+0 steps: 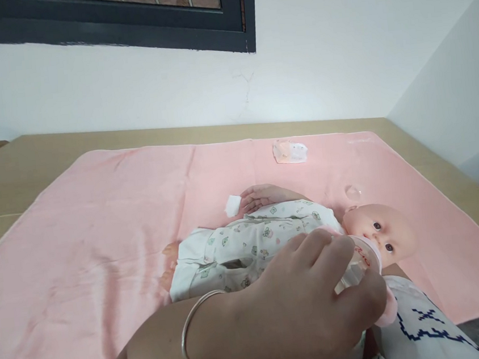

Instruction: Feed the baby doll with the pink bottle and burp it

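A baby doll [250, 241] in a white printed suit lies on its back on a pink cloth [100, 234], with its head [384, 233] to the right. My left hand [304, 304], a silver bangle on its wrist, reaches across the doll. It is closed round a clear feeding bottle [361, 258] with a pink collar, held at the doll's mouth. My right arm, in a white sleeve with a blue pattern [421, 320], comes in under the doll's head. That hand is hidden beneath the head.
The cloth covers a wooden table [19, 162] set against a white wall under a dark window frame. A white cotton pad [232, 205] lies by the doll's hand. A small opened packet [290, 152] and a clear cap [353, 192] lie beyond the doll.
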`<state>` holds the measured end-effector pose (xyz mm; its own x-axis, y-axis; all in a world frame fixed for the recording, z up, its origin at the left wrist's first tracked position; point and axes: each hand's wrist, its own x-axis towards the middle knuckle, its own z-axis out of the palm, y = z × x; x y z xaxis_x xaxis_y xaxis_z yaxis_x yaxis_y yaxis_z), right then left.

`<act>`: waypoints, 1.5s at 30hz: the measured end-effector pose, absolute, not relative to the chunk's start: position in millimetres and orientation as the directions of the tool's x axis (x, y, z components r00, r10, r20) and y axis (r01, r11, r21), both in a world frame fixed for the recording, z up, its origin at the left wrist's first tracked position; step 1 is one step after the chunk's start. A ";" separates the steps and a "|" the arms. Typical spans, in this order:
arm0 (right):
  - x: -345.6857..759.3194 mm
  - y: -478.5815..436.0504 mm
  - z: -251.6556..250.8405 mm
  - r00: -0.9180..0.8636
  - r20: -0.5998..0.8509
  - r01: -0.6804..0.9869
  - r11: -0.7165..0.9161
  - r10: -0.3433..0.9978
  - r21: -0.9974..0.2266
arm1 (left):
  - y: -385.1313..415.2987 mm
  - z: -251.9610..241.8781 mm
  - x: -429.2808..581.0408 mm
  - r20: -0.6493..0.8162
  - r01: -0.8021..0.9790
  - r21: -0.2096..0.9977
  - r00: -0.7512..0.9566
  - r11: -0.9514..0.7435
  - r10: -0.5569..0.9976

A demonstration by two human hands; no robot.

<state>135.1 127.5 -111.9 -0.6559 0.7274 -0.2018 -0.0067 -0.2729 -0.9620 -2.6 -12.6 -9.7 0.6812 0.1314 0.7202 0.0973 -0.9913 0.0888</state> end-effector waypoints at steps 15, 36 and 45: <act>131.0 120.0 -103.2 -0.614 -0.166 0.035 -0.183 0.772 -0.982 | -14.7 -11.4 0.4 0.749 0.081 0.120 0.647 -0.989 0.144; 224.3 4.8 -153.2 -0.579 -0.061 0.048 -0.040 0.813 -0.998 | -15.1 -9.9 -2.2 0.733 0.105 0.082 0.667 -0.991 0.131; 249.0 7.2 -153.1 -0.698 0.019 0.059 0.084 0.716 -0.995 | -14.5 -16.2 0.8 0.746 0.110 0.073 0.653 -0.991 0.127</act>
<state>249.0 7.2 -153.1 -0.6980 0.7158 0.0194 0.0588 0.0843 -0.9947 0.8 -14.5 -16.2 0.6535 0.1273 0.7462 0.1100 -0.9913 0.0727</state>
